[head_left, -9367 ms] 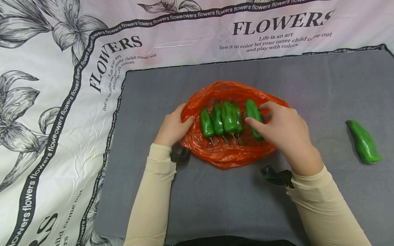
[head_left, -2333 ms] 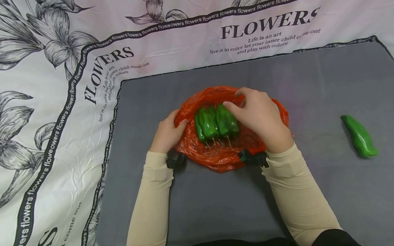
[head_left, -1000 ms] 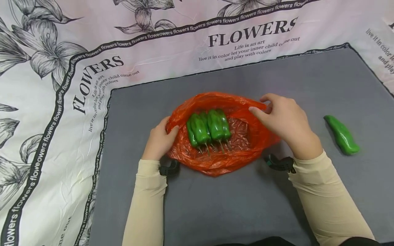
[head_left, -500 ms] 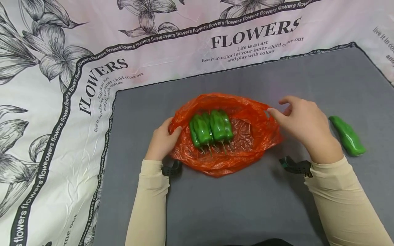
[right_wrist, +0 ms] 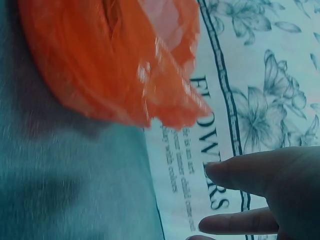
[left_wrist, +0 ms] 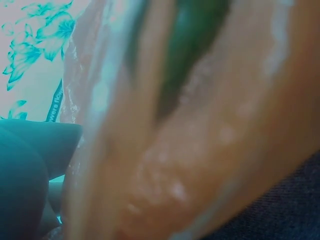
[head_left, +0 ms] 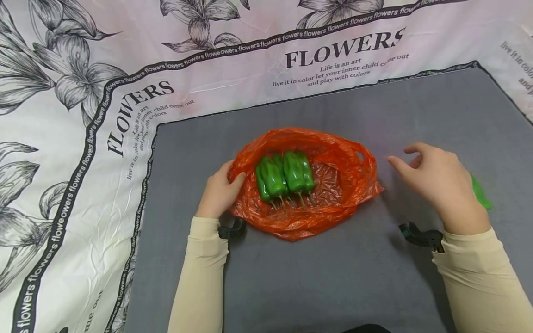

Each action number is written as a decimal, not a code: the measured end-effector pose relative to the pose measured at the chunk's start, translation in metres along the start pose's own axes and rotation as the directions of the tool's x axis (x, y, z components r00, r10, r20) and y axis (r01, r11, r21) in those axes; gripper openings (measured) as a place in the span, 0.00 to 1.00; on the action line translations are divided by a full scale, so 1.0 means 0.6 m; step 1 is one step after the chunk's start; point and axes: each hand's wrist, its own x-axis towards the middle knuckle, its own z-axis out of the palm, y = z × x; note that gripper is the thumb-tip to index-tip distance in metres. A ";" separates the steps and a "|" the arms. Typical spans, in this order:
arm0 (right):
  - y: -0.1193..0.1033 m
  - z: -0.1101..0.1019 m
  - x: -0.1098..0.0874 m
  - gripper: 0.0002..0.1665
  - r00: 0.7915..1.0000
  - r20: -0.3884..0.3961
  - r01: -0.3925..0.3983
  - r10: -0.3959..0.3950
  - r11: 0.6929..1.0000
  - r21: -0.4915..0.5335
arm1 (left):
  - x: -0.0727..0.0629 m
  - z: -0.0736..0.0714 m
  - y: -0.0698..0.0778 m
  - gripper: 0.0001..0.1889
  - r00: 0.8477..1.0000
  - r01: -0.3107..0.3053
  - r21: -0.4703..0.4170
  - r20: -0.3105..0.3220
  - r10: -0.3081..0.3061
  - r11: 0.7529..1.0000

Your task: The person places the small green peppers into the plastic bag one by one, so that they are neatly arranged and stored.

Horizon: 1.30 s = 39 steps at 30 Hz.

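Note:
An orange-red plastic bag [head_left: 295,226] lies spread with its mouth facing up in the head view. Several green peppers [head_left: 272,178] sit packed together in its left half, stems toward the person. My left hand [head_left: 218,192] pinches the bag's left rim between thumb and fingers; in the left wrist view the bag film [left_wrist: 190,170] blurs across most of the picture. Holding nothing, my right hand [head_left: 441,187] hovers right of the bag, thumb and fingers apart. Behind that hand, a single green pepper [head_left: 481,193] lies partly hidden on the table.
A grey table mat [head_left: 316,282] lies under everything, bordered by a white cloth [head_left: 233,83] with printed flowers and lettering. The bag's loose handle corner [right_wrist: 185,117] juts toward the right hand in the right wrist view.
The right hand has let go of the bag's right rim and moved right, now covering part of the lone pepper. Earlier it held a pepper inside the bag. The left hand keeps its hold.

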 end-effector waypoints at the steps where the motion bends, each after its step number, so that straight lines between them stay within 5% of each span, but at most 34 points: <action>1: 0.005 -0.002 -0.002 0.46 1.000 -0.001 -0.010 0.010 1.000 -0.003 | 0.000 0.000 0.000 0.28 1.000 0.001 0.000 0.001 -0.001 1.000; 14: 0.065 -0.003 -0.024 0.45 0.984 -0.055 -0.171 0.168 0.984 -0.058 | -0.002 0.001 0.005 0.29 1.000 0.011 0.017 0.014 -0.011 1.000; 39: 0.148 -0.010 -0.040 0.35 0.937 -0.179 -0.312 0.298 0.948 -0.056 | 0.002 -0.002 0.000 0.29 1.000 0.005 0.007 0.008 -0.005 1.000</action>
